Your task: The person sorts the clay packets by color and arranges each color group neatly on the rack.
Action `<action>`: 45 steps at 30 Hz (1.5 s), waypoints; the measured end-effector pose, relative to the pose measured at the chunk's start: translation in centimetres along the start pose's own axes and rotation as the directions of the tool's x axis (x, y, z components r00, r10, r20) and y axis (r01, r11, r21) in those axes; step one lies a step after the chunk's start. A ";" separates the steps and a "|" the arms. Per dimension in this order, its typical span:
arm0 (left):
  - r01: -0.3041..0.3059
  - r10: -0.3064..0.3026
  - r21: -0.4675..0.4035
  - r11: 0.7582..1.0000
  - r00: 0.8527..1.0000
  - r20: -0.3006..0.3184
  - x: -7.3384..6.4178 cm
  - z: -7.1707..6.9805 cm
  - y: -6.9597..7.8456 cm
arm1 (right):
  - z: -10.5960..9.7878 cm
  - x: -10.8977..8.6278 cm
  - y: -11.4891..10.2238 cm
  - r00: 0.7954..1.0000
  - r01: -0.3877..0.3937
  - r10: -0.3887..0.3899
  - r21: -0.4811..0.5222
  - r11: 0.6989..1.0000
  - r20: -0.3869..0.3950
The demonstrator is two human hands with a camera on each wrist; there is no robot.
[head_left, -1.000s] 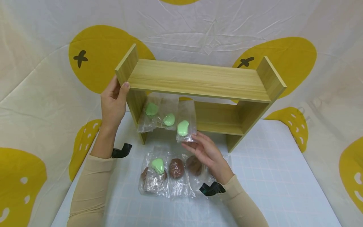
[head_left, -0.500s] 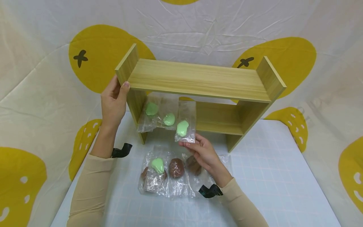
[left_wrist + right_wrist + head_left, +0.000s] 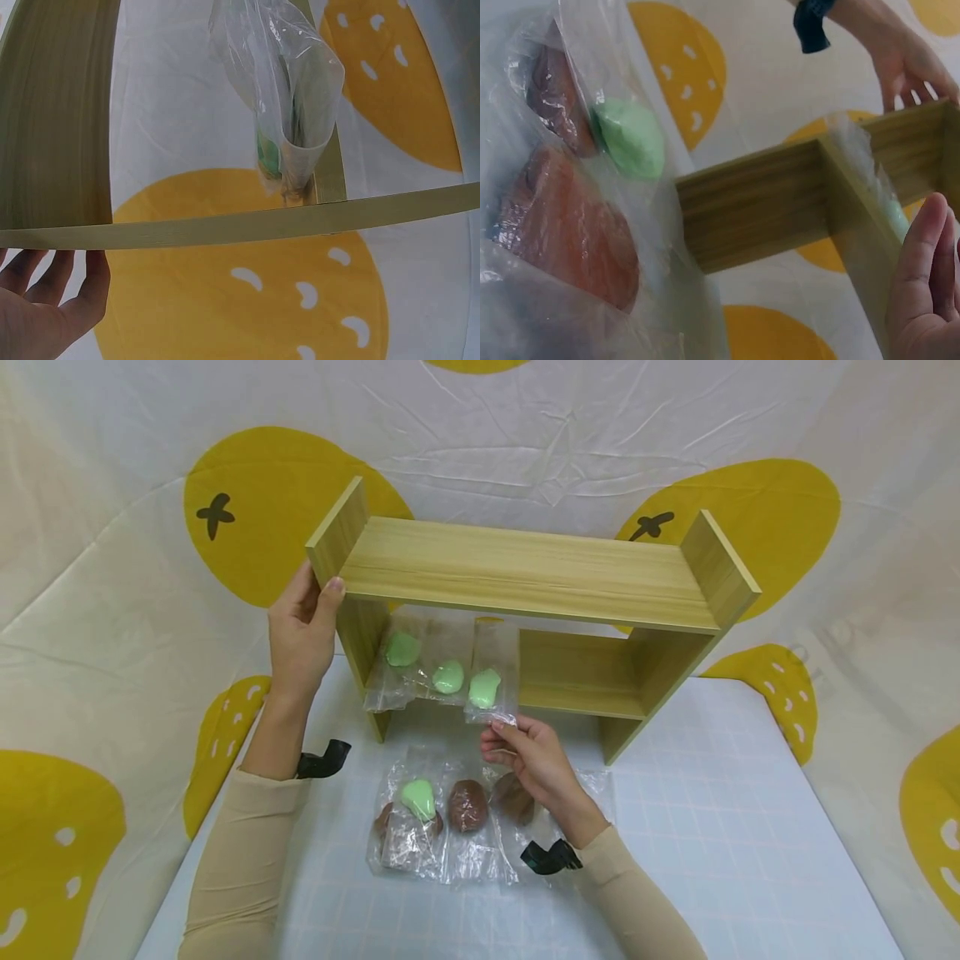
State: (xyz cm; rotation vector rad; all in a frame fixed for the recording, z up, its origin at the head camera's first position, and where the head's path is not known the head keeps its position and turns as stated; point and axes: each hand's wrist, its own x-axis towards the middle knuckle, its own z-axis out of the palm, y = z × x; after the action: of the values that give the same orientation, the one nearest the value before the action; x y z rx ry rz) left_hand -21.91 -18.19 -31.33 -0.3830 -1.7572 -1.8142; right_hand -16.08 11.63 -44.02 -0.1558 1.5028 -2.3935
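Note:
My left hand (image 3: 300, 635) grips the left side panel of a wooden two-tier shelf (image 3: 525, 568), thumb on its front edge. At the lower tier, my right hand (image 3: 536, 764) pinches the bottom edge of a clear plastic bag (image 3: 484, 692) with a light green lump inside. The bag lies over the tier's front edge. To its left, two similar bags with green lumps, one nearer the middle (image 3: 448, 677) and one by the side panel (image 3: 403, 649), rest on the same tier. In the right wrist view the fingertips (image 3: 930, 217) partly hide the held bag.
Before the shelf, a bag with a green lump (image 3: 418, 799) lies over bagged brown lumps (image 3: 468, 806) on the pale checked tablecloth (image 3: 720, 827). The lower tier's right half (image 3: 581, 672) shows bare wood. A white cloth with yellow shapes (image 3: 285, 510) hangs behind.
The right hand has shifted, its thumb now over the bag's bottom edge. The bag's green lump has moved slightly back toward the shelf and changed outline. The left hand stays put.

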 end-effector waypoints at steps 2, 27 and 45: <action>0.004 -0.004 0.003 1.000 1.000 -0.001 0.0 0.0 0.0 | 0.1 0.3 0.0 1.000 -0.002 0.002 -0.008 1.000 -0.016; 0.002 -0.002 -0.002 1.000 1.000 -0.009 -0.4 0.5 1.4 | 0.4 2.6 1.0 0.996 -0.043 0.055 0.169 0.985 -0.064; 0.002 -0.002 0.005 1.000 1.000 -0.007 -0.3 0.3 0.8 | 0.5 0.5 0.8 0.999 -0.023 0.022 0.053 0.998 0.025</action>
State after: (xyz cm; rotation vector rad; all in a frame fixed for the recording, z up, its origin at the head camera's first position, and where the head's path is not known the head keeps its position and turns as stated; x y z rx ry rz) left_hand -21.23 -17.76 -30.85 -0.3727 -1.7576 -1.8102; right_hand -16.31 10.74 -44.57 -0.1544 1.4218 -2.4026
